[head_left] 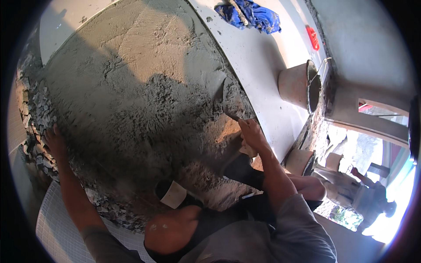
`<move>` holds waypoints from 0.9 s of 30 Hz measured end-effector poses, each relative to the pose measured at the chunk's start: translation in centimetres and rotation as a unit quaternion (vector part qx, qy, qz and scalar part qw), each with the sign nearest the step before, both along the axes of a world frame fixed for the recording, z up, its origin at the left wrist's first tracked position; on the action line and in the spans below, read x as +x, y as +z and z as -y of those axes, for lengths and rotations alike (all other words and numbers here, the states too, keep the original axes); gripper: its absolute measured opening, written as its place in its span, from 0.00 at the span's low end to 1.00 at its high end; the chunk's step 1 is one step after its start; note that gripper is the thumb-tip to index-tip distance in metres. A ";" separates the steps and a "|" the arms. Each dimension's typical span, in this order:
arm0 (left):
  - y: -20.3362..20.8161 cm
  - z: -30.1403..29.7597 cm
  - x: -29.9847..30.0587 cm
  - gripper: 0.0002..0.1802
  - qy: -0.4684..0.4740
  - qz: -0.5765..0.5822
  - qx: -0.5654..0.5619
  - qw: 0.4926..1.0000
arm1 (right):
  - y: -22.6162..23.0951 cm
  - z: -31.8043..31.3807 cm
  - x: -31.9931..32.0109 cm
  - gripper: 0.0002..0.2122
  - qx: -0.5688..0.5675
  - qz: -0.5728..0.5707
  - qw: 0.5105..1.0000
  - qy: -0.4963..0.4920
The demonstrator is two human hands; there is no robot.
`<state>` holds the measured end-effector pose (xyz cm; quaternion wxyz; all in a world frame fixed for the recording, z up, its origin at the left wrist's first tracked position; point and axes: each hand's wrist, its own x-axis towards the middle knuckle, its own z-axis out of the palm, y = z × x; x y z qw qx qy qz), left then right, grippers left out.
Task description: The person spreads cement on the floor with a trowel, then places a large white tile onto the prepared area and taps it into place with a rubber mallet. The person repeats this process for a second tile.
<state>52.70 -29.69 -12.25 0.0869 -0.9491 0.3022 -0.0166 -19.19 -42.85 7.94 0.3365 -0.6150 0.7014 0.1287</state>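
A trowel (231, 115) is gripped by its handle in my right hand (253, 134). Its blade lies on the wet grey mortar (131, 101), near the bed's right edge beside the pale floor tiles. Beneath the hand is a patch of loose brown sand (228, 130). Over at the left, my left hand (55, 141) rests with fingers stretched out on the broken, rubbly edge (39, 105) of the bed. The far mortar looks smoothed, while rough, crumbly lumps lie in the middle. My bent knees are close to the near side.
On the pale tiles (267, 74) to the right, a mortar-stained bucket (294, 85) lies tipped on its side. Beyond are a crumpled blue sheet (263, 17) and a red object (312, 38). Another bucket (299, 161) is near the doorway, where another person (372, 197) is outside.
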 end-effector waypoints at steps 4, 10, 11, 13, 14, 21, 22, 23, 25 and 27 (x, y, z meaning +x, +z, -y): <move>2.3 -1.6 -0.8 0.38 -0.065 -0.045 -0.142 0.987 | -1.1 3.4 -2.7 0.25 -0.135 -0.083 0.948 0.275; 7.8 -9.6 -10.0 0.32 -0.074 -0.097 -0.303 0.945 | -3.1 1.3 -8.1 0.20 -0.180 -0.050 0.912 0.365; 8.1 -10.6 -11.7 0.32 -0.006 -0.121 -0.357 0.926 | -2.2 0.4 -8.8 0.18 -0.115 -0.102 0.919 0.363; 8.2 -12.9 -15.3 0.31 0.115 -0.152 -0.421 0.887 | -0.4 0.7 -9.2 0.18 -0.080 -0.072 0.948 0.299; 8.4 -14.1 -16.6 0.31 0.124 -0.140 -0.396 0.899 | 0.5 1.2 -8.9 0.18 -0.021 -0.079 0.967 0.240; 10.9 -15.4 -19.9 0.32 0.069 -0.067 -0.322 0.942 | -2.9 8.6 -2.9 0.21 0.133 -0.003 0.986 0.097; 11.5 -15.2 -20.1 0.31 0.088 -0.077 -0.350 0.930 | -3.1 6.8 -3.0 0.21 0.122 -0.018 0.975 0.187; 11.9 -14.8 -20.3 0.31 0.095 -0.077 -0.380 0.917 | -3.3 4.8 -3.1 0.21 0.064 -0.041 0.938 0.339; 12.6 -13.9 -20.6 0.31 0.094 -0.081 -0.397 0.909 | -3.1 1.5 -3.7 0.15 0.083 -0.021 0.951 0.299; 12.7 -12.9 -21.0 0.31 0.089 -0.077 -0.384 0.916 | -2.2 -0.5 -3.6 0.11 -0.012 -0.025 0.986 0.165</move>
